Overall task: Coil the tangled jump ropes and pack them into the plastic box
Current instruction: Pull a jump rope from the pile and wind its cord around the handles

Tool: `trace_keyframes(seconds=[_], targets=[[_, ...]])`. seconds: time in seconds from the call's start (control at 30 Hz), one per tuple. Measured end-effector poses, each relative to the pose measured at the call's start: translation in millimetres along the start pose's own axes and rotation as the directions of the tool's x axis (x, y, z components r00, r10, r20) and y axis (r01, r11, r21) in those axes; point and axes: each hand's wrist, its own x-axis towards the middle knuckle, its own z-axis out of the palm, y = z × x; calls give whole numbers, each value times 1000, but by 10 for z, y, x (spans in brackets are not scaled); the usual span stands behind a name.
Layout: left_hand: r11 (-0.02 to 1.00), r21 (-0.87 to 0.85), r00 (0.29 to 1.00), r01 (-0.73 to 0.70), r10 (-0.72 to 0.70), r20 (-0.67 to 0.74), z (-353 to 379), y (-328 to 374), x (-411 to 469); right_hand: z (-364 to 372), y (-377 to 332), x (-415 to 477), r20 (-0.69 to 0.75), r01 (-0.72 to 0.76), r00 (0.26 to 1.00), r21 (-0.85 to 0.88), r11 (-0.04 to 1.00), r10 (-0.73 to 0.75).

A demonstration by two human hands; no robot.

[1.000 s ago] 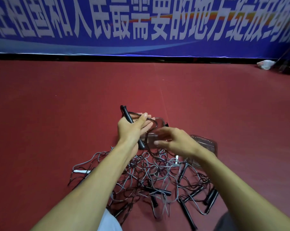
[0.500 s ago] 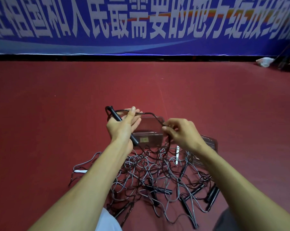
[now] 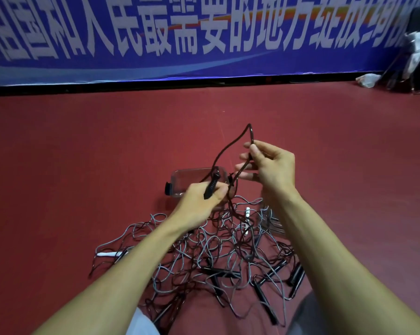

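Head view: nearest, two bare forearms are seen above a pile [image 3: 216,257] of tangled grey and dark ropes, which is spread on a red floor [image 3: 83,153] close to the person. Black handles are lying in the pile at several angles. Their number cannot be told exactly, and two white handles [image 3: 109,254] are seen.

Over the far edge of the pile, one black handle [image 3: 210,189] is gripped by the left hand [image 3: 196,204], with the fingers curled round it. Its long axis is tilted, with the upper end pointed away and a little to the right. From this end one dark rope [image 3: 228,148] is led up to a sharp bend and then down into the right hand [image 3: 274,165]. There it is pinched between thumb and forefinger, and the other fingers are held loosely apart.

Just beyond the pile, partly behind the left hand, one clear box [image 3: 180,177] is standing on the floor. Farther away the floor is closed by a blue banner [image 3: 204,32] with white characters. One white bag [image 3: 367,79] is lying at the far right.
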Motion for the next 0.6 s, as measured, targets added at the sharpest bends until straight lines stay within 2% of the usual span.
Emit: trace_keyframes(seconds=[0.1, 0.17, 0.27, 0.4, 0.5, 0.6], targets=[[1000, 12, 997, 6, -7, 71, 66, -5, -2, -38, -52, -12, -1, -41, 999, 135, 990, 42], [1000, -13, 999, -3, 4, 42, 94, -8, 15, -55, -58, -8, -23, -72, 997, 195, 978, 78], [975, -209, 995, 75, -86, -44, 149, 33, 35, -83, -4, 24, -64, -68, 995, 182, 981, 80], [866, -487, 953, 110, -231, -194, 108, 115, 65, -115, 171, 59, 17, -38, 999, -160, 986, 41], [725, -685, 914, 73, -323, -245, 3, 196, 98, -104, 271, 60, 192, 68, 981, -516, 854, 38], [580, -814, 896, 39, -381, -228, -90, 244, 107, -28, 270, -7, 350, 196, 935, -637, 745, 54]])
